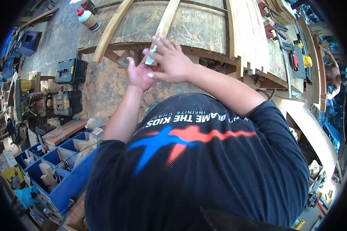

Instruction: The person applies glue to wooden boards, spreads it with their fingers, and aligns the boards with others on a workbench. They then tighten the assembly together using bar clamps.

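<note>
A long wooden strip (166, 21) juts over the workbench's near edge, and white glue-like paste (150, 59) is smeared on its end. Below that end, my left hand (140, 76) is turned palm up, its thumb held out and its fingers partly hidden beside the wood. My right hand (170, 61) reaches across from the right over the strip's end, fingers spread, with white paste on several fingertips. Neither hand is closed round the strip. Whether the right fingers touch the paste cannot be made out.
A glue bottle with a red cap (89, 20) stands on the workbench (200, 29). Another strip (112, 30) overhangs to the left; pale boards (251, 34) and clamps (273, 30) lie right. Black toolboxes (67, 103) and a blue divided box (63, 161) are left. Another person (332, 73) is far right.
</note>
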{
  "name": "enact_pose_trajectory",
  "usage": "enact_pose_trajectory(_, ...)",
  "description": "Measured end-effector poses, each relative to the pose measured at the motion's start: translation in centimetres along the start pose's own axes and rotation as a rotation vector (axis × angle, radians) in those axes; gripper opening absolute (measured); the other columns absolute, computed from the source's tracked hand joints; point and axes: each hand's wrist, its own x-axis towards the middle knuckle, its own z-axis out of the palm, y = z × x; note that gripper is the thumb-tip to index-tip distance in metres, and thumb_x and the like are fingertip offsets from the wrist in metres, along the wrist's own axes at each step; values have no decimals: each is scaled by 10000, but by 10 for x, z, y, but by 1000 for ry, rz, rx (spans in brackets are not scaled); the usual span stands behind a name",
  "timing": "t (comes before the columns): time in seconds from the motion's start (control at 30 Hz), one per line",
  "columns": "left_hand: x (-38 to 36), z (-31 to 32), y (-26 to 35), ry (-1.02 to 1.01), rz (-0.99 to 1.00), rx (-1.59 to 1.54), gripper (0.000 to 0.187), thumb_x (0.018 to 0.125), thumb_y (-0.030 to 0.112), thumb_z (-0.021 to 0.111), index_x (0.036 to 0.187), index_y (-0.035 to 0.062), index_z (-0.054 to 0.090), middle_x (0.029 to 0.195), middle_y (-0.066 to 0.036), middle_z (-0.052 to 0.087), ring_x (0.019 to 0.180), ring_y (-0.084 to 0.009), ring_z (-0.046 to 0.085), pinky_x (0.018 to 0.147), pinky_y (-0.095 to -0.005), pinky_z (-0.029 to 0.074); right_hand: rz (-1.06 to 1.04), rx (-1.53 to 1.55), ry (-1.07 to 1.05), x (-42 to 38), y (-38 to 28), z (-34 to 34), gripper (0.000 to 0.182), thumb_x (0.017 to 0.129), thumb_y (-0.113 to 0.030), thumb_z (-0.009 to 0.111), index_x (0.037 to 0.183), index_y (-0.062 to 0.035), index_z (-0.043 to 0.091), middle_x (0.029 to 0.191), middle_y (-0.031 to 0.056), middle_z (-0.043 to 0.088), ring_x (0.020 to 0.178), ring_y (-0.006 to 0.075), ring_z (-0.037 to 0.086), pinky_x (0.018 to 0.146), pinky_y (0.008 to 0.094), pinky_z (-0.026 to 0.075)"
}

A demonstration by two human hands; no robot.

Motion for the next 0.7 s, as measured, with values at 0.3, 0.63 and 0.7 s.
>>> enact_pose_trajectory(0.3,9,-19,5,-221,-25,-87,1061,931,882,133,1412,56,593,1409,-145,594,1130,-324,567,952,-481,485,-59,15,-100,-25,13,1,703,931,-665,589,1460,-202,601,1651,308,262,1549,488,208,1229,631,164)
enact_pose_trajectory(0.63,7,-19,4,-74,-13,-24,1069,934,876,114,1400,46,599,1317,-156,635,1073,-318,594,932,-473,497,-302,86,-132,-34,22,2,720,907,-659,627,1426,-160,623,1627,312,304,1532,487,246,1219,616,219)
enact_pose_trajectory(0.7,9,-25,5,-163,-39,-43,1071,937,873,116,1410,36,587,1326,-161,634,1056,-318,599,933,-477,499,-126,126,-80,-37,14,3,687,905,-646,642,1396,-167,653,1647,296,281,1541,482,233,1222,607,218)
